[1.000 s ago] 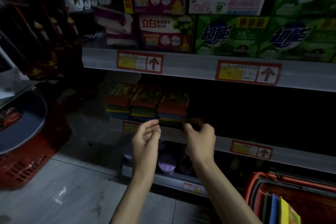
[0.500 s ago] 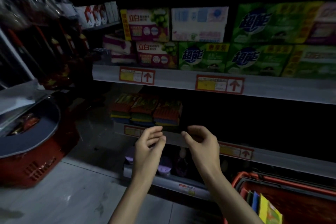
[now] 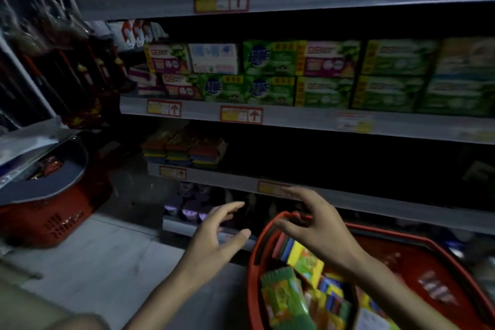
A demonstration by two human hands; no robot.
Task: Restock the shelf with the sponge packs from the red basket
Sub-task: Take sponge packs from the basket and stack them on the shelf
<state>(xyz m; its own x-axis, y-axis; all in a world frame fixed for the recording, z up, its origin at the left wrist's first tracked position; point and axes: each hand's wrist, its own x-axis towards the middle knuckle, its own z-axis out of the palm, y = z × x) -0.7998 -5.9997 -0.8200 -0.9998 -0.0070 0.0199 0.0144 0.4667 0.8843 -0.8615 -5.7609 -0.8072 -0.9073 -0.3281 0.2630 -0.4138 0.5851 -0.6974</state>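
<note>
Hovering empty, both hands have fingers spread and loose: the left hand (image 3: 217, 241) just left of the red basket (image 3: 251, 276), the right hand (image 3: 316, 228) over its left end. Sponge packs (image 3: 289, 300) lie piled inside the basket; three more stacks (image 3: 184, 150) sit at the left end of the dark shelf (image 3: 348, 197) above, well apart from both hands.

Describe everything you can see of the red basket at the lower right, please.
The red basket looks like plastic, with a thick rounded rim and slotted walls. It sits low in front of the shelf, open on top. Colourful sponge packs lie heaped in its left part. The right hand, fingers spread, hovers over its rim; whether it touches cannot be told.
</note>
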